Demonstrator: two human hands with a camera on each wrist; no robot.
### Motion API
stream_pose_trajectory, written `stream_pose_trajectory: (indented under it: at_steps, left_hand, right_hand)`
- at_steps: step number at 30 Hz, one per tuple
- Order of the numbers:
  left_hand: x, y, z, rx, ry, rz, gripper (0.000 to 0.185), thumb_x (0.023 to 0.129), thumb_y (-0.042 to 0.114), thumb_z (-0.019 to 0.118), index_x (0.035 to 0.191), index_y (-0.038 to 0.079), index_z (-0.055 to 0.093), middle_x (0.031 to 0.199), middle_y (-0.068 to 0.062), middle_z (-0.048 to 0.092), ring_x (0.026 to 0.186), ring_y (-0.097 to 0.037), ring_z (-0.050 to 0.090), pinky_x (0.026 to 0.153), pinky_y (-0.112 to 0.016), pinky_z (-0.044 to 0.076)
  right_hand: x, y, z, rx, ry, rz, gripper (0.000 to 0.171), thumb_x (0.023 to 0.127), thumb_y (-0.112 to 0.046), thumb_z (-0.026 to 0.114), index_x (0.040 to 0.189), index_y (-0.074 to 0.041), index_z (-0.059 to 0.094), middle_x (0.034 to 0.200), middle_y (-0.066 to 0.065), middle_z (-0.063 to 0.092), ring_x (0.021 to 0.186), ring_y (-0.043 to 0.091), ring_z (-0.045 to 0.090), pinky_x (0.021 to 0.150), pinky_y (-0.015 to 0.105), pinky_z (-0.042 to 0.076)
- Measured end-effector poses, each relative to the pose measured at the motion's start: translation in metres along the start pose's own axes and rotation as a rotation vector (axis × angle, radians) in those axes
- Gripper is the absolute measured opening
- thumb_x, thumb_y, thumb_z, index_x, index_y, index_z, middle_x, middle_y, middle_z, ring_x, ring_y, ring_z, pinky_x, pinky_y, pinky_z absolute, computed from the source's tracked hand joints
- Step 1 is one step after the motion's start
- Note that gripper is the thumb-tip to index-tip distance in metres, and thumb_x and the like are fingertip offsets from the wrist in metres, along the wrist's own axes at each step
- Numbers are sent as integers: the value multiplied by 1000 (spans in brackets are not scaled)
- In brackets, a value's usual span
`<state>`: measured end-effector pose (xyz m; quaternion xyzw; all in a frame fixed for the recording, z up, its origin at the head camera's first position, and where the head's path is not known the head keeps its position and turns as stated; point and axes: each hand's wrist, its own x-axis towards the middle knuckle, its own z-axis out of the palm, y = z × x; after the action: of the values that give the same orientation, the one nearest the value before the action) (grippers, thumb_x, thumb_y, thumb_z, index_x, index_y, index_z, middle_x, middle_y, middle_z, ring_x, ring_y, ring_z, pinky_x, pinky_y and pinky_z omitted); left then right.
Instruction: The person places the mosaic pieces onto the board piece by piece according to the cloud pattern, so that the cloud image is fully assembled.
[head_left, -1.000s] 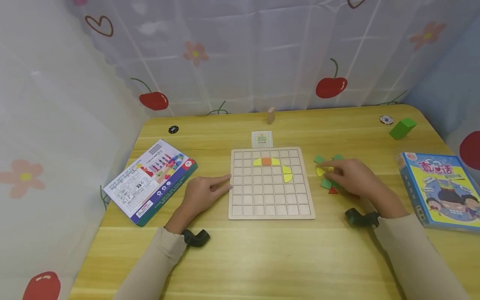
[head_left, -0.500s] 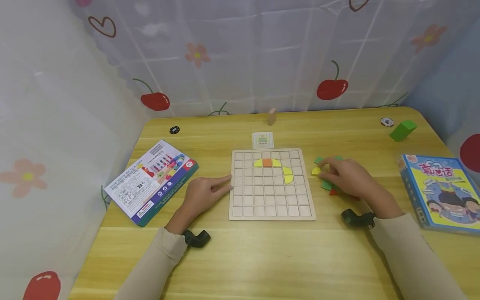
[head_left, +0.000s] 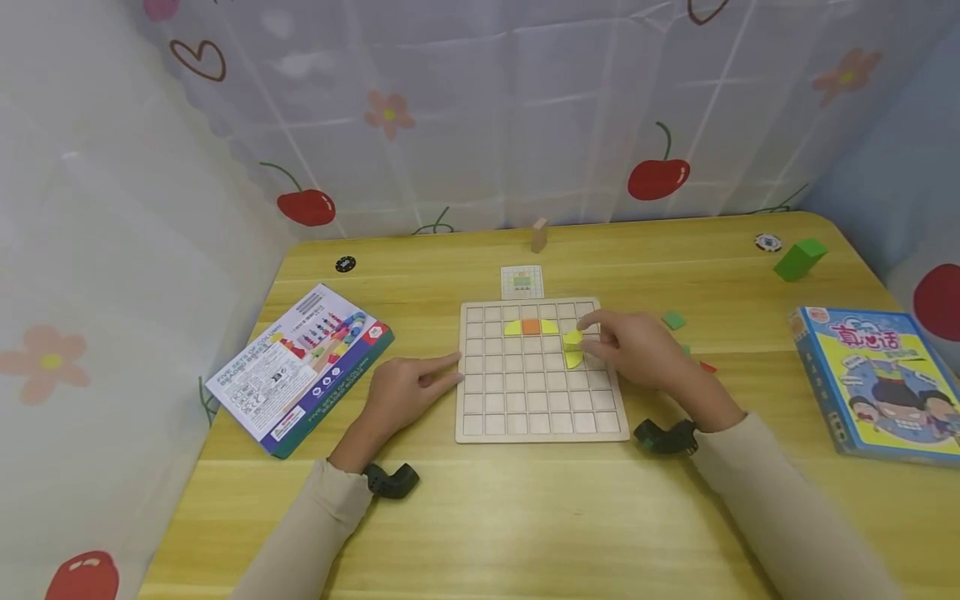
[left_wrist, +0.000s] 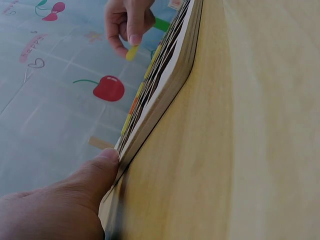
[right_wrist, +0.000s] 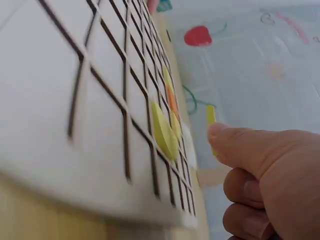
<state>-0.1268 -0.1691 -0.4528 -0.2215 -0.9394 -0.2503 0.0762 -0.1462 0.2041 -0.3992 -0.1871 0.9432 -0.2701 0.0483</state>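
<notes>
While my right hand (head_left: pixel 626 350) hovers over the right part of the board (head_left: pixel 540 421), its thumb and forefinger pinch a small yellow piece (left_wrist: pixel 131 52) narrowly, held on edge above the grid; in the right wrist view the piece (right_wrist: pixel 211 116) stands thin and upright just beyond my thumb, clear of the surface; below and just left of it lie two yellow pieces (head_left: pixel 573 350) already seated in the grid, and farther left an orange square (head_left: pixel 531 327) between two more yellow ones; so the held piece sits directly over that cluster, its flat face needing to turn down, I judge, before it can drop into a cell; my left hand (head_left: pixel 408 387) rests on the table, forefinger out straight against the board's left edge, holding nothing; green pieces (head_left: pixel 673 320) lie right of the board, behind my right hand.
</notes>
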Motion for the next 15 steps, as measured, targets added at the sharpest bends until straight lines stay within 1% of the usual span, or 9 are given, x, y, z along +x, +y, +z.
stream_pose_trajectory:
  at_steps: [2,7,11,15]
  left_hand:
    - [0,0,0,-1,0,0,38,94,50,71,128,33,73,50,13,30,49,-5,22,50,-29,22]
    - [0,-1,1,-3,3,6,38,94,50,71,128,32,73,50,13,30,49,-5,23,50,-29,22]
    - [0,-1,1,2,5,6,38,94,50,71,128,32,73,50,13,30,49,-5,23,50,-29,22]
    - [0,-1,1,6,8,7,38,94,50,71,128,32,73,50,13,30,49,-5,23,50,-29,22]
  right_hand:
    - [5,-8,8,3,8,-7,30,97,-28,73,122,-13,70,67,-2,50,54,15,43,52,30,35]
    - [17,-25,24,14,13,-33,28,97,-30,72,120,-14,70,66,-3,50,55,14,43,54,31,36]
    - [26,-38,32,24,22,-78,27,96,-29,71,118,-13,71,65,-5,50,55,13,43,55,31,36]
    - [35,-50,36,35,14,-96,26,95,-29,73,116,-13,72,67,-5,52,57,12,45,56,31,38]
